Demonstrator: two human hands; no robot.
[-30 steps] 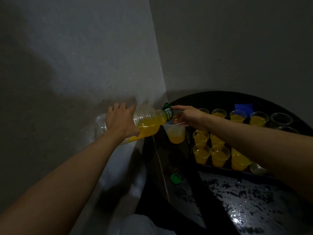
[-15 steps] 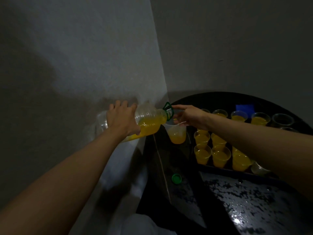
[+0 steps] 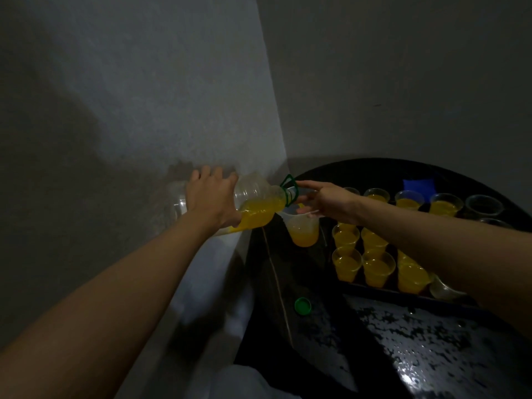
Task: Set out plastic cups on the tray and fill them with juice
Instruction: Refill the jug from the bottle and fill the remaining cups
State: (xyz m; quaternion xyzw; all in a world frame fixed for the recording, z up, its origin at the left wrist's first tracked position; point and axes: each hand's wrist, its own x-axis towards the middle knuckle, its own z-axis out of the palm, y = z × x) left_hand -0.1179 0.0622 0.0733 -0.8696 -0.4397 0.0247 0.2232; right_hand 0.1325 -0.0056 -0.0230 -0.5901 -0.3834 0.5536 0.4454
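Bottle (image 3: 253, 203) lies near level, long axis left to right, mouth at the right end, just over the cup (image 3: 302, 231). Left hand (image 3: 210, 203) wraps its body. Right hand (image 3: 328, 201) pinches the cup's rim, forefinger stretched out. Cup is partly full and hangs just left of the tray (image 3: 374, 289), beside the filled cups (image 3: 374, 266). Likely next move: cup goes right onto the tray; right hand is nearer.

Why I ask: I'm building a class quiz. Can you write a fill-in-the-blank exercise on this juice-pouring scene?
The left hand grips a tilted ____ of juice.
The right hand pinches a part-filled cup by its ____.
The loose cap on the table is ____.
Missing words: bottle; rim; green.
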